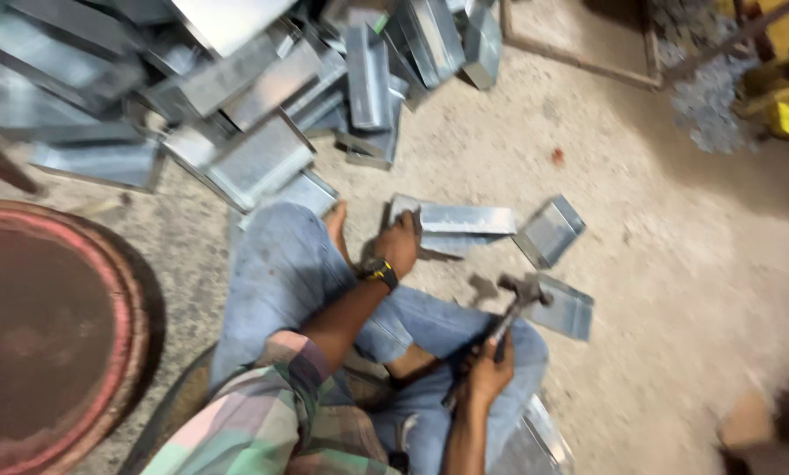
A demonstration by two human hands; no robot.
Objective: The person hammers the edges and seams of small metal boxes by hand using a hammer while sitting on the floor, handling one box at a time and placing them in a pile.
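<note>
Dusty concrete floor (641,264) fills my view, and I am seated on it with my jeans-clad legs folded beneath the hands. My left hand (400,246) is stretched forward, fingers clamped down on the near end of a folded sheet-metal piece (465,220) that lies flat on the floor just ahead of my knee. A dark wristwatch (379,272) sits on that wrist. My right hand (487,369) is closer to my body, clenched round the handle of a hammer (513,308); the hammer's head is raised just to the right of the left hand, near the held piece but apart from it. Two more bent metal pieces lie on the floor to the right of the left hand, a small tray shape (551,230) and a flatter one (566,310) just beyond the hammer head. Further ahead and to the left of both hands lies a heap of similar metal channels (262,97). A round rusty disc (42,334) lies well off to the left.
</note>
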